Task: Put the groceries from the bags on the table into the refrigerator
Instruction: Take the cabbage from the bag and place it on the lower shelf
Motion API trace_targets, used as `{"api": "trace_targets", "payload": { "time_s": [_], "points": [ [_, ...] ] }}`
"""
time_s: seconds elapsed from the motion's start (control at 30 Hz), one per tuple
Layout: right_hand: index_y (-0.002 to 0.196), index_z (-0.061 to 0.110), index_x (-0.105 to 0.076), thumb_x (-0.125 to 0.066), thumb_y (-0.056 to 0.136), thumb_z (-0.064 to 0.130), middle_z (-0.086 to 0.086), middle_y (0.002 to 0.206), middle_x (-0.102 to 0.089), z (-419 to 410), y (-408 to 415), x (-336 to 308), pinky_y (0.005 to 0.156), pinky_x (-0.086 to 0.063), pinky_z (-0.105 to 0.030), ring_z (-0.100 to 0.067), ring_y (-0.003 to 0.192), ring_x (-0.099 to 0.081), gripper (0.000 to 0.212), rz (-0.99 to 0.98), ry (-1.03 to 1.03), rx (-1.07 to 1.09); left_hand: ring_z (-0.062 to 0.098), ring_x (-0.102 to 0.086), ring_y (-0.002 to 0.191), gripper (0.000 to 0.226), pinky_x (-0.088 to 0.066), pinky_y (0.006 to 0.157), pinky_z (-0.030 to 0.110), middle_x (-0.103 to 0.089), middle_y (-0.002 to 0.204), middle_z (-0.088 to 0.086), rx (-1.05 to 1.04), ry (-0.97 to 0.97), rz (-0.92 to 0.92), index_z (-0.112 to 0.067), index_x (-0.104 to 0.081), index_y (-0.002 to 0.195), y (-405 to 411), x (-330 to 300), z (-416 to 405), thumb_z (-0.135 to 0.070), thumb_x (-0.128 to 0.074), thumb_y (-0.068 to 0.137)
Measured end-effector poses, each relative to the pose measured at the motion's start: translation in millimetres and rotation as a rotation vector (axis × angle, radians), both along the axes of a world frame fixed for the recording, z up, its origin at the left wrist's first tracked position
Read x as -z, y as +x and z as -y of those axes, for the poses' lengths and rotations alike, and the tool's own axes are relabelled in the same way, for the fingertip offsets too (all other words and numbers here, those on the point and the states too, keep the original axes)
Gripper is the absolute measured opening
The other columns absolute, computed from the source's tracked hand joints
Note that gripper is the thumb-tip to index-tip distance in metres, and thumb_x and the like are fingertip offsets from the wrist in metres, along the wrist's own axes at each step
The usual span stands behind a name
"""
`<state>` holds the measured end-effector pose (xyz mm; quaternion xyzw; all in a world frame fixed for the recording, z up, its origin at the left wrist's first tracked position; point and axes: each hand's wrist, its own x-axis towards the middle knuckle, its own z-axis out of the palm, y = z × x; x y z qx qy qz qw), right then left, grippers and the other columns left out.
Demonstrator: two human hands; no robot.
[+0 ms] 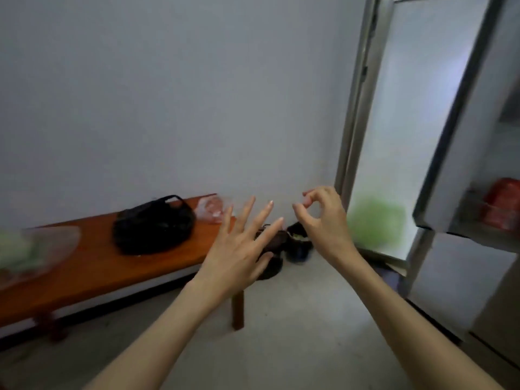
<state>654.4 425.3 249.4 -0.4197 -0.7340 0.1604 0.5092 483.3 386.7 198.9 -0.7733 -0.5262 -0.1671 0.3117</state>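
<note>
A black bag point(153, 225) lies on the orange-brown wooden table point(92, 266) at the left. A clear plastic bag with pinkish contents point(212, 209) sits at the table's far end, and another clear bag with green produce point(33, 251) lies at the left edge. My left hand point(239, 246) hovers in the air over the table's right end with fingers spread and holds nothing. My right hand point(320, 218) is raised beside it, fingers loosely curled, empty. The refrigerator point(461, 192) stands at the right with its door point(408, 122) swung open. A green item point(377, 220) shows low in the door.
Red packaged items point(503, 206) sit on a fridge shelf at the far right. Dark bags or pots point(298, 243) stand on the pale floor in the corner between table and fridge. A white wall runs behind. The frame is motion-blurred.
</note>
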Motion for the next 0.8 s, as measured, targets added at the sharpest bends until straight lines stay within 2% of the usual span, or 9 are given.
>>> {"api": "trace_targets", "payload": {
  "time_s": [0.07, 0.17, 0.2, 0.27, 0.33, 0.4, 0.47, 0.67, 0.8],
  "points": [
    [0.066, 0.021, -0.048, -0.064, 0.084, 0.012, -0.001, 0.110, -0.051, 6, -62, 5, 0.091, -0.031, -0.020, -0.016, 0.114, -0.047, 0.026, -0.035, -0.122, -0.172, 0.035, -0.011, 0.142, 0.066, -0.017, 0.110, 0.062, -0.026, 0.153, 0.010, -0.074, -0.031, -0.022, -0.022, -0.031, 0.142, -57, 8, 25, -0.041, -0.057, 0.083],
    [0.061, 0.020, -0.050, -0.064, 0.085, 0.014, 0.000, 0.124, -0.051, 19, -142, 11, 0.079, -0.030, 0.004, -0.004, 0.113, -0.047, 0.028, -0.066, -0.222, -0.386, 0.034, -0.008, 0.142, 0.067, -0.019, 0.110, 0.062, -0.023, 0.154, 0.009, -0.175, -0.071, -0.058, -0.021, -0.030, 0.143, -128, 18, 59, -0.042, -0.056, 0.084],
    [0.060, 0.019, -0.052, -0.064, 0.085, 0.014, 0.000, 0.128, -0.050, 22, -166, 13, 0.080, -0.032, 0.005, 0.001, 0.111, -0.047, 0.028, -0.060, -0.237, -0.437, 0.034, -0.009, 0.142, 0.067, -0.020, 0.109, 0.062, -0.023, 0.154, 0.009, -0.210, -0.080, -0.065, -0.021, -0.032, 0.142, -149, 21, 69, -0.042, -0.057, 0.083],
    [0.062, 0.020, -0.056, -0.066, 0.084, 0.016, 0.003, 0.137, -0.046, 23, -213, 21, 0.103, -0.038, -0.018, -0.004, 0.122, -0.044, 0.025, -0.016, -0.245, -0.533, 0.034, -0.011, 0.142, 0.067, -0.020, 0.109, 0.062, -0.025, 0.154, 0.008, -0.273, -0.097, -0.070, -0.021, -0.036, 0.141, -185, 25, 84, -0.043, -0.058, 0.082],
    [0.081, 0.024, -0.065, -0.064, 0.085, 0.021, 0.006, 0.148, -0.034, 23, -256, 30, 0.113, -0.025, -0.036, -0.013, 0.137, -0.030, 0.004, 0.102, -0.267, -0.594, 0.034, -0.010, 0.142, 0.066, -0.017, 0.109, 0.062, -0.025, 0.154, 0.007, -0.333, -0.113, -0.079, -0.022, -0.035, 0.142, -218, 30, 97, -0.044, -0.057, 0.083],
    [0.128, 0.025, -0.051, -0.061, 0.088, 0.028, 0.005, 0.155, -0.017, 18, -295, 40, 0.114, -0.018, -0.033, -0.014, 0.142, -0.017, 0.042, 0.226, -0.268, -0.648, 0.034, -0.011, 0.142, 0.064, -0.019, 0.109, 0.062, -0.026, 0.153, 0.007, -0.386, -0.124, -0.081, -0.022, -0.036, 0.140, -249, 36, 107, -0.045, -0.055, 0.083],
    [0.144, 0.025, -0.032, -0.057, 0.090, 0.029, 0.005, 0.157, -0.011, 12, -330, 46, 0.112, -0.019, -0.033, -0.014, 0.143, -0.014, 0.059, 0.206, -0.277, -0.642, 0.034, -0.012, 0.142, 0.062, -0.021, 0.108, 0.062, -0.027, 0.153, 0.008, -0.433, -0.130, -0.064, -0.023, -0.036, 0.139, -280, 42, 113, -0.045, -0.054, 0.083],
    [0.132, 0.019, -0.049, -0.052, 0.093, 0.029, 0.003, 0.142, -0.037, -18, -433, 63, 0.100, -0.029, -0.023, -0.009, 0.129, -0.035, 0.040, 0.058, -0.291, -0.638, 0.033, -0.014, 0.142, 0.059, -0.020, 0.109, 0.062, -0.027, 0.153, 0.008, -0.580, -0.170, -0.042, -0.025, -0.038, 0.139, -378, 60, 112, -0.047, -0.047, 0.086],
    [0.099, 0.004, -0.069, -0.056, 0.092, 0.029, 0.000, 0.108, -0.050, -46, -509, 81, 0.082, -0.035, -0.020, -0.015, 0.107, -0.049, 0.029, 0.096, -0.231, -0.543, 0.033, -0.020, 0.141, 0.050, -0.022, 0.108, 0.062, -0.037, 0.148, 0.008, -0.701, -0.266, -0.026, -0.024, -0.049, 0.132, -453, 72, 103, -0.045, -0.040, 0.087]
  ]
}}
